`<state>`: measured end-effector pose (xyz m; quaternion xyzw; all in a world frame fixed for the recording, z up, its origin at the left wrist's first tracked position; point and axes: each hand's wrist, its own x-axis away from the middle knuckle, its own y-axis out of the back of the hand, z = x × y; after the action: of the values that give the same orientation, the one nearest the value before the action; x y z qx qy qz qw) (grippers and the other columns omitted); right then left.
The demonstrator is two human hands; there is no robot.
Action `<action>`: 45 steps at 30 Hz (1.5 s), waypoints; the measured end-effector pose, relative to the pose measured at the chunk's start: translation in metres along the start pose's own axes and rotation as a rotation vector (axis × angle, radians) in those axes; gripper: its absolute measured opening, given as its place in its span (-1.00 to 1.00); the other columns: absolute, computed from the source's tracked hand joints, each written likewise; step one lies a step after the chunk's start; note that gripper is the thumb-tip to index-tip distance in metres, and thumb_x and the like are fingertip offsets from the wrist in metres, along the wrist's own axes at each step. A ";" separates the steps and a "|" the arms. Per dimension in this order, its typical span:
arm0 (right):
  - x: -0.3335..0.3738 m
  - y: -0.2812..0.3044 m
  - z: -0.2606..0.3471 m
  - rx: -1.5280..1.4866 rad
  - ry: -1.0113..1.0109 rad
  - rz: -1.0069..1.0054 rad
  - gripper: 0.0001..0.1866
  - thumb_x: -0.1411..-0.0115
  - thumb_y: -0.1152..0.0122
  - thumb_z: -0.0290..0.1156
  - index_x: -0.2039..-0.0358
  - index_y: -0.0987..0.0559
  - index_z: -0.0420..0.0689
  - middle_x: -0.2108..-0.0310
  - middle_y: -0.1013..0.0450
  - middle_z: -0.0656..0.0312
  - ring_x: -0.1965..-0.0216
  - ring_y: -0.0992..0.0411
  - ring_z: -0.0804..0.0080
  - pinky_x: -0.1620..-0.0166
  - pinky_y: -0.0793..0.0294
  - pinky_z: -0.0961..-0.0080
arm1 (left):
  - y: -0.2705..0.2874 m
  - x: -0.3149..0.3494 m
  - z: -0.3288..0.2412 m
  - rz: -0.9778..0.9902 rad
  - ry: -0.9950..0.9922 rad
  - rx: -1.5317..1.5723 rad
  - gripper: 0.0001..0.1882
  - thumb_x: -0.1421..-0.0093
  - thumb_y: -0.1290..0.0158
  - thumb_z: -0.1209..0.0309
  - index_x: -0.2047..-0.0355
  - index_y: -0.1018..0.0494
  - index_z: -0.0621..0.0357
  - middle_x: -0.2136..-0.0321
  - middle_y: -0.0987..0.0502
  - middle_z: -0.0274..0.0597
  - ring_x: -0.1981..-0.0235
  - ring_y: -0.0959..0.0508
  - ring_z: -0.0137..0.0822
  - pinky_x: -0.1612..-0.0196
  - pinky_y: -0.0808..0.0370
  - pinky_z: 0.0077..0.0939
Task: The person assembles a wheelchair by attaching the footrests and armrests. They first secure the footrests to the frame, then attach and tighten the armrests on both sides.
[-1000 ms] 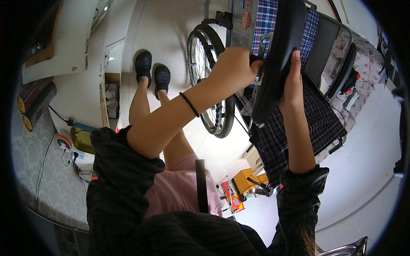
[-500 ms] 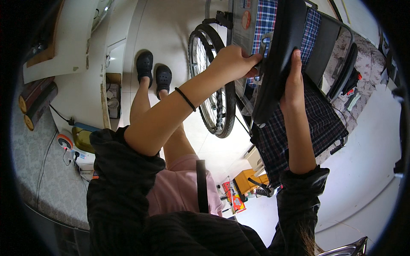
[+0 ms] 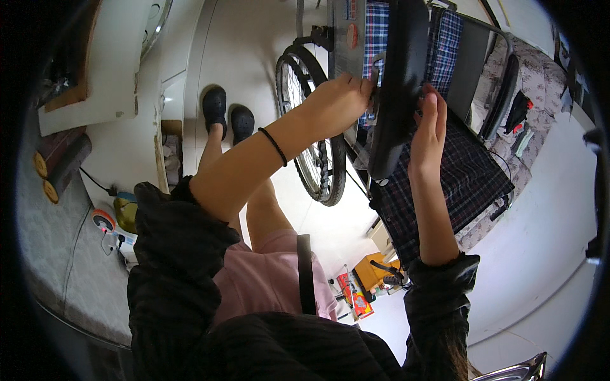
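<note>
A folding wheelchair with plaid cloth stands in front of me to the right, its spoked wheel on the near left. The long black padded armrest tilts up between my hands. My left hand is closed at the armrest's left side, its curled fingers on a grey metal bracket; the fingertips are partly hidden. On the armrest's other side, my right hand has its fingers stretched out, close to the pad and holding nothing. Whether its fingertips touch the pad cannot be told.
The second armrest rises at the far right beside a flowered cover with small items on it. White cabinets line the left. My dark clogs are on the pale floor. An orange box sits beyond the wheelchair's near corner.
My right hand has come off the armrest pad, its fingers lower and stretched out. My left hand has curled tighter at the bracket. The armrest appears slightly further left and more upright.
</note>
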<state>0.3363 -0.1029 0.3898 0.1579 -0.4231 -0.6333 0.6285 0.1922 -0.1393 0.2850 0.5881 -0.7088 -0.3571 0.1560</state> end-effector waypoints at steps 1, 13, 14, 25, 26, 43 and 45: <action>0.008 0.008 0.003 -0.039 0.036 0.004 -0.39 -0.40 0.19 0.02 -0.20 -0.26 -0.24 -0.16 -0.24 -0.06 -0.22 -0.23 0.15 -0.24 -0.18 0.27 | 0.000 0.000 0.001 0.057 -0.046 -0.062 -0.74 -0.24 -0.07 0.33 0.32 -0.43 0.36 0.44 -0.54 0.10 0.35 -0.60 -0.08 0.29 -0.58 -0.41; 0.173 0.196 -0.022 -0.115 0.294 -0.525 -0.51 -0.39 0.20 -0.08 0.04 -0.49 -0.26 -0.13 -0.23 0.00 -0.12 -0.33 0.19 -0.14 -0.32 0.24 | -0.028 -0.034 0.031 0.658 0.742 0.742 -0.68 -0.30 0.12 0.28 0.22 -0.45 0.35 0.35 -0.58 0.15 0.33 -0.62 -0.08 0.23 -0.49 -0.31; 0.194 0.209 -0.032 -0.144 0.219 -0.582 -0.52 -0.39 0.19 -0.08 0.05 -0.49 -0.26 -0.12 -0.23 0.01 -0.12 -0.34 0.20 -0.14 -0.32 0.25 | -0.031 -0.029 0.035 0.583 0.644 0.644 -0.68 -0.29 0.14 0.31 0.19 -0.44 0.35 0.28 -0.56 0.21 0.25 -0.58 0.04 0.17 -0.46 -0.25; 0.395 0.287 -0.203 -0.052 -0.236 -0.950 -0.59 -0.42 0.23 -0.21 0.13 -0.53 -0.25 -0.11 -0.27 0.08 -0.08 -0.34 0.32 -0.07 -0.35 0.38 | 0.014 -0.026 -0.002 0.437 0.804 0.456 -0.65 -0.38 0.15 0.27 0.03 -0.35 0.32 0.29 -0.50 -0.14 0.25 -0.50 -0.32 0.15 -0.46 -0.50; 0.415 0.291 -0.226 -0.031 -0.273 -0.989 -0.60 -0.42 0.22 -0.22 0.15 -0.53 -0.25 -0.10 -0.28 0.08 -0.07 -0.33 0.33 -0.05 -0.36 0.39 | 0.022 -0.017 -0.038 0.359 0.575 -0.364 -0.51 -0.34 0.08 0.26 -0.10 -0.23 0.45 0.03 -0.42 0.21 -0.05 -0.41 0.02 -0.14 -0.32 -0.25; 0.453 0.474 -0.560 -0.760 -0.517 -0.988 -0.73 -0.38 0.06 -0.23 0.13 -0.53 -0.11 0.00 -0.40 0.26 0.06 -0.42 0.46 0.01 -0.34 0.49 | -0.119 -0.069 -0.372 0.198 0.291 -0.589 -0.61 -0.11 -0.03 0.60 0.00 -0.43 0.38 0.34 -0.57 0.24 0.30 -0.60 0.07 0.22 -0.54 -0.14; 0.420 0.484 -0.570 -0.841 -0.486 -0.942 -0.73 -0.36 0.04 -0.23 0.10 -0.52 -0.11 0.03 -0.43 0.27 0.07 -0.43 0.47 0.03 -0.35 0.50 | -0.122 -0.070 -0.367 0.208 0.353 -0.622 -0.59 -0.12 -0.04 0.59 -0.03 -0.43 0.38 0.32 -0.58 0.24 0.31 -0.61 0.02 0.23 -0.55 -0.18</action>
<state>1.0070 -0.6144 0.5476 -0.0795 -0.1561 -0.9678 0.1805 0.5341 -0.1978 0.4703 0.4899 -0.5847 -0.4305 0.4825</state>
